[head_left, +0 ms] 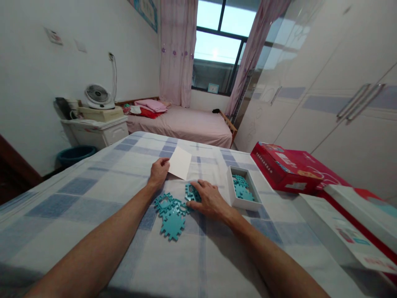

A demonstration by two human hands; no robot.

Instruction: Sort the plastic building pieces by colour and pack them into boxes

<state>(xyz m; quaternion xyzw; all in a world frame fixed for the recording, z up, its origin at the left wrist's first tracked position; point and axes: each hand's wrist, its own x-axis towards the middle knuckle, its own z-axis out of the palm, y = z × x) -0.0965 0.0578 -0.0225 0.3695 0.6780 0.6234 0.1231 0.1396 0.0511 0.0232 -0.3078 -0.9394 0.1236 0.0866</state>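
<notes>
My left hand pinches the left edge of a sheet of white paper, which is tilted up off the cloth. Below it lies a cluster of teal interlocking puzzle pieces with notched edges, some with a round hole in the middle. My right hand is on a teal puzzle piece at the cluster's upper right, thumb and fingers on either side of it. That piece is partly covered by the fingers. To the right, an open white box holds more teal pieces.
A blue-and-white checked cloth covers the surface. Red boxes stand at the right, with a white box lid nearer me. Beyond are a bed, a small fan on a cabinet, and white wardrobes.
</notes>
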